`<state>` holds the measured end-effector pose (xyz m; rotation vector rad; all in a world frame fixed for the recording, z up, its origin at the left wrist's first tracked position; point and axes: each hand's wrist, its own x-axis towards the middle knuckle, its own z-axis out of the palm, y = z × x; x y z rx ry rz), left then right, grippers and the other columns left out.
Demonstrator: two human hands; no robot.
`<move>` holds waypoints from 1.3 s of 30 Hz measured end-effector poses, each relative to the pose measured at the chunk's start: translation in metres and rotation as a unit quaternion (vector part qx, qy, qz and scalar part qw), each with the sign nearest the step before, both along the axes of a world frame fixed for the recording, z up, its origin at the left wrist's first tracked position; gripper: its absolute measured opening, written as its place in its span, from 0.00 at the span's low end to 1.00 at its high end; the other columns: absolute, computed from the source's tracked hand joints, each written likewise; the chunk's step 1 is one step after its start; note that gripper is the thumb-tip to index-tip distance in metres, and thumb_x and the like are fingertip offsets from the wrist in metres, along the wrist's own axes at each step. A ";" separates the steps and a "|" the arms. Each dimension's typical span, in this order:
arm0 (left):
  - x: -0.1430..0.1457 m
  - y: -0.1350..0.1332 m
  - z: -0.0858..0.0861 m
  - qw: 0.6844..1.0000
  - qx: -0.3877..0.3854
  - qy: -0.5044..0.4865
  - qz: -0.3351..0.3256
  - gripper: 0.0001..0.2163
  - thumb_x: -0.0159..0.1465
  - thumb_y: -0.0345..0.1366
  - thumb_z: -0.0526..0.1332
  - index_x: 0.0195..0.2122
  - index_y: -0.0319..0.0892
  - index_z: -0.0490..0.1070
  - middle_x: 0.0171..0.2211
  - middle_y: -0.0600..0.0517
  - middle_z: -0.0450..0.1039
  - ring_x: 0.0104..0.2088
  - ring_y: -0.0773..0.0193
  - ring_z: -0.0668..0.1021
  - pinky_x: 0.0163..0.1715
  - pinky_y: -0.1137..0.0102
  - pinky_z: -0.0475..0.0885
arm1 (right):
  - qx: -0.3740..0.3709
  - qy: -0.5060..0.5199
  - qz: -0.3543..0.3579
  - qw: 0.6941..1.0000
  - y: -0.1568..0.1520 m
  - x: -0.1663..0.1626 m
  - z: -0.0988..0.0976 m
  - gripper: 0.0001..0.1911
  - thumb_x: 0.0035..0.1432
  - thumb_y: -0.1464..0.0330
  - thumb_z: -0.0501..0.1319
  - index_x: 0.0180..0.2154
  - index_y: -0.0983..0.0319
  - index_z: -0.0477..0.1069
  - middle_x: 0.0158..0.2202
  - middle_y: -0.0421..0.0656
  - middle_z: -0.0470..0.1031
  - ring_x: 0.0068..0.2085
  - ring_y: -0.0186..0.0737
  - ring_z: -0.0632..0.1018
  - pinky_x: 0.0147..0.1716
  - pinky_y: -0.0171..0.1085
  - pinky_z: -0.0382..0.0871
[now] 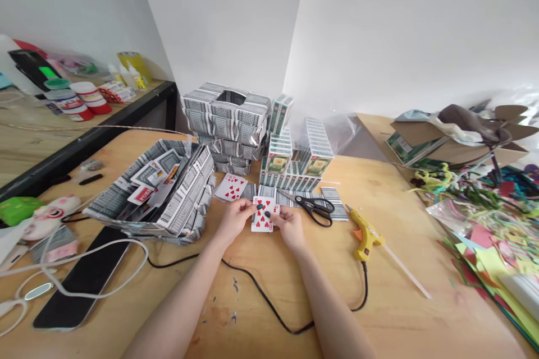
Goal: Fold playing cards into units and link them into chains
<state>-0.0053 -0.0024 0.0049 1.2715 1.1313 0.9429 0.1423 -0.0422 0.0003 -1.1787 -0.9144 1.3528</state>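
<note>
Both my hands hold one playing card [263,220], an eight of hearts, just above the wooden table [269,291]. My left hand [234,219] pinches its left edge and my right hand [288,225] pinches its right edge, thumbs on the face. Another hearts card [231,187] lies face up on the table just behind my left hand. Face-down cards [332,202] lie in a row behind the held card.
A tray built of cards [168,196] sits to the left, a card box structure [227,118] and stacked card packs [295,162] behind. Scissors [315,207] and a yellow glue gun [365,235] with black cord lie right. Paper scraps [492,235] crowd the right edge.
</note>
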 end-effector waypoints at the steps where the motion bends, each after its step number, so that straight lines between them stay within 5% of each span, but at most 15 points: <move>1: 0.002 -0.002 0.001 1.000 0.016 0.016 0.012 0.12 0.51 0.41 0.59 0.18 0.41 0.60 0.16 0.59 0.59 0.20 0.70 0.63 0.23 0.75 0.57 | -0.002 0.001 0.003 1.000 0.000 -0.001 0.000 0.14 0.39 0.60 0.67 0.21 0.63 0.68 0.18 0.39 0.74 0.18 0.35 0.72 0.18 0.33 0.65; 8: 0.017 -0.014 -0.003 0.974 0.144 0.139 0.103 0.12 0.57 0.38 0.51 0.19 0.43 0.51 0.17 0.59 0.53 0.21 0.69 0.60 0.24 0.74 0.55 | 0.000 -0.011 0.019 1.000 0.000 0.000 -0.003 0.15 0.39 0.59 0.67 0.23 0.63 0.69 0.20 0.39 0.74 0.19 0.35 0.72 0.19 0.33 0.65; 16: 0.019 -0.016 -0.004 0.962 0.153 0.206 0.099 0.15 0.61 0.40 0.47 0.19 0.42 0.57 0.17 0.57 0.59 0.20 0.68 0.63 0.22 0.74 0.56 | 0.012 0.002 0.016 1.000 0.001 0.001 -0.005 0.14 0.39 0.61 0.67 0.20 0.63 0.66 0.17 0.36 0.69 0.18 0.32 0.68 0.19 0.32 0.61; 21: 0.018 -0.014 -0.005 0.962 0.166 0.184 0.117 0.17 0.60 0.42 0.50 0.17 0.41 0.54 0.15 0.58 0.55 0.20 0.70 0.61 0.21 0.75 0.56 | 0.019 0.006 0.001 1.000 0.001 -0.001 -0.006 0.14 0.40 0.61 0.67 0.20 0.63 0.66 0.17 0.37 0.69 0.18 0.31 0.67 0.19 0.32 0.60; 30: 0.005 -0.011 -0.004 0.991 0.102 0.077 -0.049 0.15 0.60 0.45 0.50 0.23 0.39 0.62 0.20 0.56 0.59 0.23 0.69 0.63 0.23 0.75 0.58 | 0.025 0.036 -0.050 0.998 0.003 0.007 -0.007 0.12 0.41 0.62 0.66 0.23 0.63 0.69 0.22 0.40 0.75 0.21 0.34 0.70 0.21 0.33 0.63; 39: 0.005 -0.010 -0.006 0.988 0.109 0.088 -0.066 0.13 0.60 0.42 0.52 0.23 0.39 0.59 0.20 0.58 0.55 0.23 0.71 0.59 0.22 0.76 0.56 | 0.039 0.040 -0.042 0.998 0.002 0.006 -0.009 0.10 0.41 0.65 0.67 0.22 0.63 0.69 0.21 0.39 0.74 0.19 0.32 0.68 0.19 0.32 0.60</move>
